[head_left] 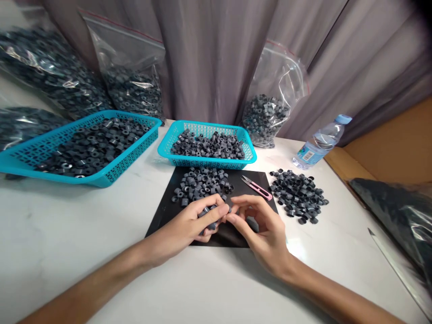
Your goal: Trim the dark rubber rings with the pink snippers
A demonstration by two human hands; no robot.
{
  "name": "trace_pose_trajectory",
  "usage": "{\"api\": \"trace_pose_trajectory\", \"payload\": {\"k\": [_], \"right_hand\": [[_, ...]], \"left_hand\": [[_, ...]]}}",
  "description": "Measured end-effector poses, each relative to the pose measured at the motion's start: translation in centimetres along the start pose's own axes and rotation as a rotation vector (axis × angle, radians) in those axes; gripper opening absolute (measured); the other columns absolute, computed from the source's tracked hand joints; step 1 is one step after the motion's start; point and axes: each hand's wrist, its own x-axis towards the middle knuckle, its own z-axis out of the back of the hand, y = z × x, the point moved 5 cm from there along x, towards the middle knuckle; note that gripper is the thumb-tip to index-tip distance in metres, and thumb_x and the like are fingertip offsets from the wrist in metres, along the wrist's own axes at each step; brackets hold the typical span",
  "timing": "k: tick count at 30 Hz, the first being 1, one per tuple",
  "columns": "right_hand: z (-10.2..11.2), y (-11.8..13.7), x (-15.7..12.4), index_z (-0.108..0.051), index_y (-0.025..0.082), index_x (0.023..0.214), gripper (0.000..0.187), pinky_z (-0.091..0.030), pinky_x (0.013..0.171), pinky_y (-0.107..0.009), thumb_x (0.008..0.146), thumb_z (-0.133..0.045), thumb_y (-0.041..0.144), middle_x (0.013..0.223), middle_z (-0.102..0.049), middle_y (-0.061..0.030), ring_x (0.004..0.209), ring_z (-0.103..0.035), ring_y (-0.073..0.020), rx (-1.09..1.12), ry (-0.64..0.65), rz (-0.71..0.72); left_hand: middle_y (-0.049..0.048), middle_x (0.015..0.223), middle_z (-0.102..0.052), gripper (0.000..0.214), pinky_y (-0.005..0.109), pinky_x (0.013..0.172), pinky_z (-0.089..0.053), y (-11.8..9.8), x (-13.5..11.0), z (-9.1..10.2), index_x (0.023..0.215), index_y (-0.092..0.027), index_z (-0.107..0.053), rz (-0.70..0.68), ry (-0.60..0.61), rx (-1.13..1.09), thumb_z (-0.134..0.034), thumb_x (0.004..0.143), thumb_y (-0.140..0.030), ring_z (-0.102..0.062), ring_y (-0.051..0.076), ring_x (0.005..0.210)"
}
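Observation:
My left hand (205, 218) is closed around several small grey plastic caps (212, 226), which show between the fingers. One more small dark cap (230, 209) sticks out at the tip of the left thumb. There the fingertips of my right hand (261, 225) meet it in a pinch; what lies between them is mostly hidden. Both hands are above a black mat (165, 216). Just beyond them a pile of grey caps (199, 182) lies on the mat. Pink thread snips (258, 188) rest on the mat's right side, blades pointing away to the left.
Two blue baskets (249, 150) of grey parts stand at the back and left. To the right lies a loose heap of caps (299, 193), with a water bottle (317, 144) behind. Filled clear bags (270, 108) lean against the curtain. A cardboard box (391, 148) borders the right.

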Motion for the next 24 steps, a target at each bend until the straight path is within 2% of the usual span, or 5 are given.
{"api": "trace_pose_trajectory", "payload": {"k": [4, 10, 16, 19, 24], "right_hand": [[0.3, 0.0, 0.3, -0.067, 0.022, 0.105, 0.014, -0.052, 0.061, -0.024, 0.097, -0.057, 0.028, 0.089, -0.065, -0.0026, 0.07, -0.061, -0.0118, 0.043, -0.008, -0.052], [0.0, 0.0, 0.5, -0.068, 0.021, 0.096, 0.011, -0.051, 0.06, -0.023, 0.093, -0.063, 0.03, 0.089, -0.063, -0.0034, 0.075, -0.061, -0.0133, 0.098, 0.029, -0.096], [0.5, -1.5, 1.3, -0.061, 0.019, 0.089, 0.021, -0.041, 0.044, -0.02, 0.094, -0.059, 0.039, 0.067, -0.053, 0.0036, 0.051, -0.048, -0.008, 0.242, -0.014, -0.288], [1.1, -2.0, 1.8, -0.058, 0.019, 0.087, 0.025, -0.037, 0.044, -0.02, 0.095, -0.057, 0.042, 0.071, -0.052, 0.0032, 0.052, -0.045, -0.0075, 0.223, -0.082, -0.301], [1.5, -2.8, 2.2, -0.048, 0.021, 0.08, 0.033, -0.035, 0.048, -0.022, 0.1, -0.044, 0.046, 0.063, -0.043, 0.006, 0.052, -0.041, -0.0093, 0.106, -0.061, -0.297]], "left_hand": [[-0.0047, 0.077, -0.037, 0.027, 0.019, 0.054, -0.024, -0.2, 0.0, -0.2, 0.09, -0.021, -0.054, -0.018, -0.017, 0.009, -0.052, 0.094, -0.048, -0.028, 0.009, 0.064], [-0.0051, 0.074, -0.039, 0.03, 0.021, 0.058, -0.028, -0.1, 0.1, -0.2, 0.087, -0.022, -0.052, -0.007, -0.033, 0.087, -0.05, 0.093, -0.051, -0.031, 0.01, 0.063], [-0.0046, 0.079, -0.044, 0.031, 0.021, 0.059, -0.029, 0.0, 0.0, -0.3, 0.088, -0.022, -0.053, -0.002, -0.036, 0.112, -0.05, 0.093, -0.052, -0.033, 0.009, 0.064], [-0.0044, 0.081, -0.046, 0.031, 0.021, 0.058, -0.028, 0.3, 0.2, -0.2, 0.087, -0.022, -0.052, 0.007, -0.041, 0.107, -0.052, 0.092, -0.052, -0.033, 0.009, 0.064], [-0.0039, 0.083, -0.048, 0.031, 0.02, 0.057, -0.028, 0.6, 0.3, -0.1, 0.086, -0.022, -0.053, 0.008, -0.049, 0.09, -0.053, 0.092, -0.053, -0.033, 0.009, 0.065]]}}
